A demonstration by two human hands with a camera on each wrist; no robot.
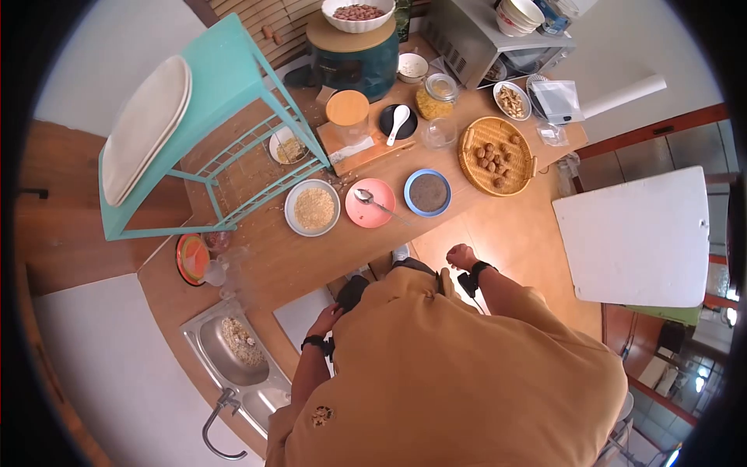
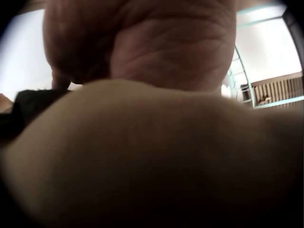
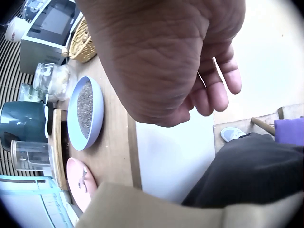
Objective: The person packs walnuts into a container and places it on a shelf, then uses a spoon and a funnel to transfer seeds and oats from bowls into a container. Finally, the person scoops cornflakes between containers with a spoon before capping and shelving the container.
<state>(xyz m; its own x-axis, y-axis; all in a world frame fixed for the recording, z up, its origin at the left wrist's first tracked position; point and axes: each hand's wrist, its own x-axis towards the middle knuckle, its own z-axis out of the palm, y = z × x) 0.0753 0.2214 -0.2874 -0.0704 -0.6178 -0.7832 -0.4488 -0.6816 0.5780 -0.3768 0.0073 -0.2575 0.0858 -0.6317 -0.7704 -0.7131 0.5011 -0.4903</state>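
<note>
Beside the dark trouser leg, the left hand hangs low with nothing visible in it; in the left wrist view its palm fills the top and most fingers are hidden. The right hand is in the air in front of the body, off the counter's edge. Its fingers are loosely curled and empty in the right wrist view, where the hand is right of a blue-rimmed bowl of dark grains. On the counter, a pink plate with a metal spoon lies between that bowl and a bowl of pale flakes.
A wicker basket of brown balls stands at the counter's right part. Behind are a lidded jar, a white spoon on a black dish and a glass jar. A turquoise rack and a sink are at left.
</note>
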